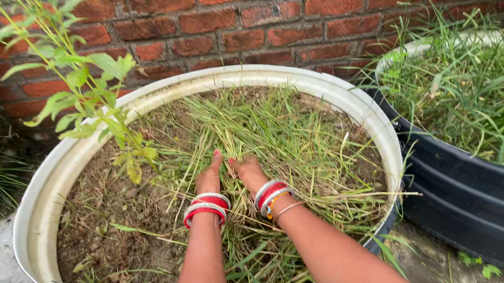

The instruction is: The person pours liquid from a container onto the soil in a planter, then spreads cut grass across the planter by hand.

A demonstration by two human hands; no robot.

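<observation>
While both forearms reach up from the bottom edge of the frame, the left hand [210,176] and right hand [248,172] press side by side, nearly touching, into a mat of cut grass [281,139] at the centre; the fingers are buried in the blades, so I cannot tell whether either one grips anything. Red and silver bangles [205,207] ring each wrist. That grass lies across the middle and right of a wide round planter [45,195] with a pale rim, bare soil [108,226] showing at lower left. A leafy green plant [86,99] rises at upper left. At right stands a dark tub [465,198] full of weeds, and a brick wall [244,19] runs behind.
</observation>
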